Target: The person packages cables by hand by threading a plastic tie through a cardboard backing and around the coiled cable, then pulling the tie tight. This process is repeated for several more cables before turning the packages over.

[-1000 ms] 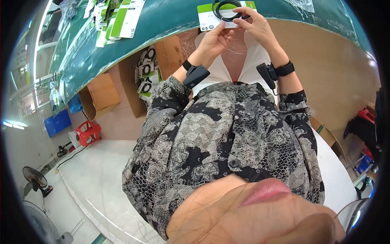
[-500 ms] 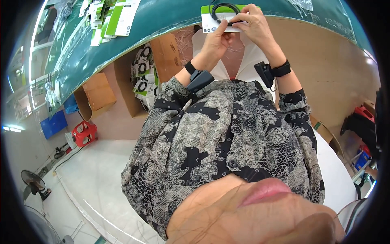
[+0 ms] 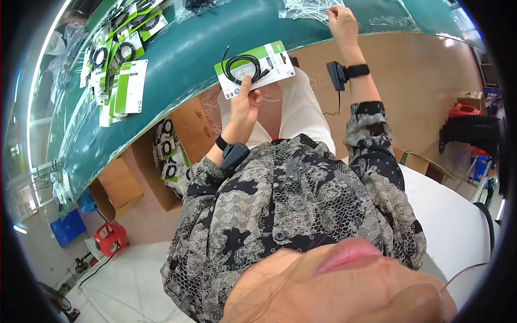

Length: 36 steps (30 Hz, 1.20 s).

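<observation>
My left hand (image 3: 245, 110) holds a green and white backing card (image 3: 276, 60) at its lower edge, near the edge of the table. The thumb presses a coiled black cable (image 3: 239, 65) flat against the card's face. Farther off to the right, my right hand (image 3: 344, 26) reaches over the table with its fingers pinched together. Its fingertips touch the edge of a bundle of thin white strips (image 3: 307, 9), which look like plastic ties, on clear plastic. Whatever is between those fingers is too small to make out.
On the green table (image 3: 177, 64), a heap of carded cables (image 3: 125, 51) lies at the left, with flat cards (image 3: 129, 89) nearer me. A clear bag (image 3: 199, 6) with dark contents lies at the far edge. Below the table stands a cardboard box (image 3: 148, 167) holding carded cables.
My right hand has let go of the cable and moved to the white strips. My left hand keeps the card and cable, now lower and further left in view, and the view has shifted.
</observation>
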Each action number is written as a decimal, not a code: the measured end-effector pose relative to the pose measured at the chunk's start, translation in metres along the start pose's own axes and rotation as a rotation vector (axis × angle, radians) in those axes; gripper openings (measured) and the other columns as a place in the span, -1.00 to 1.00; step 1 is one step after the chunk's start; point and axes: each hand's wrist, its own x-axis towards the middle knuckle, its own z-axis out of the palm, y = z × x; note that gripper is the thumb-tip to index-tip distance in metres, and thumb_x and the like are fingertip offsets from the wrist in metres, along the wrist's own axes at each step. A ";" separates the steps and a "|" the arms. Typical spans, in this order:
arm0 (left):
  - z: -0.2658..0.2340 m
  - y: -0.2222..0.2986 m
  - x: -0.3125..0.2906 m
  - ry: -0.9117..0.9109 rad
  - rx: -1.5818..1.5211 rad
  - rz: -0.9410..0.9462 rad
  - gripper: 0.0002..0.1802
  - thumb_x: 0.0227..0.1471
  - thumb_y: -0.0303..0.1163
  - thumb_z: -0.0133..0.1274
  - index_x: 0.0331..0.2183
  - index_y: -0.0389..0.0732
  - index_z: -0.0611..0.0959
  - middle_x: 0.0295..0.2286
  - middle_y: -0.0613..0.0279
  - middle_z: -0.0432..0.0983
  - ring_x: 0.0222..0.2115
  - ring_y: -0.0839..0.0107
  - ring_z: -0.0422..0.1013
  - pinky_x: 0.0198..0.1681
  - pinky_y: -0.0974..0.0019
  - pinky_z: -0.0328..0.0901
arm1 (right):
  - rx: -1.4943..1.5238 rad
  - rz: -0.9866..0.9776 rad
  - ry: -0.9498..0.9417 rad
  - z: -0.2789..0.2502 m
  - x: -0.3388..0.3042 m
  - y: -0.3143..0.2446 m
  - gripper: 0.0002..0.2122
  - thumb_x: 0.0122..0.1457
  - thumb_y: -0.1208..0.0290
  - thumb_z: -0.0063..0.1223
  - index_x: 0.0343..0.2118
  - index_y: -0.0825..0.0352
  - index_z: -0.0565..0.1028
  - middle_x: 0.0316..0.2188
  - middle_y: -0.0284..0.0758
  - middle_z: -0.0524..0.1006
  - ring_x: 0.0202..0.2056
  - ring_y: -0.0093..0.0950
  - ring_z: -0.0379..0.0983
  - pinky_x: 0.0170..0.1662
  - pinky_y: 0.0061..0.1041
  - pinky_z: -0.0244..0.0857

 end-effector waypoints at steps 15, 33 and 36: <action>-0.001 0.005 0.002 0.057 -0.125 0.023 -0.86 0.03 -0.31 0.14 -0.35 -0.06 0.51 -0.48 0.38 0.48 -0.59 0.54 0.30 -0.58 0.46 0.16 | -0.505 -0.106 -0.372 -0.026 0.020 0.045 -0.81 0.12 0.23 -0.02 -0.32 0.21 0.50 -0.30 -0.25 0.53 -0.28 -0.21 0.49 -0.25 -0.30 0.36; 0.049 0.028 -0.022 -0.111 -0.466 -0.180 -0.76 0.10 -0.21 0.01 -0.26 -0.16 0.53 -0.44 0.28 0.49 -0.52 0.47 0.29 -0.53 0.41 0.12 | 0.868 0.265 -0.483 -0.057 -0.147 -0.150 -0.95 0.07 0.66 0.04 -0.41 0.44 0.51 -0.46 -0.35 0.55 -0.46 -0.63 0.46 -0.37 -0.68 0.33; 0.057 0.028 -0.031 -0.217 -0.421 -0.118 -0.73 0.10 -0.19 0.00 -0.27 -0.18 0.53 -0.43 0.27 0.48 -0.53 0.48 0.28 -0.52 0.41 0.12 | 0.773 0.207 -0.420 -0.057 -0.139 -0.156 -0.96 0.05 0.65 0.07 -0.42 0.43 0.51 -0.47 -0.36 0.54 -0.48 -0.63 0.45 -0.39 -0.67 0.33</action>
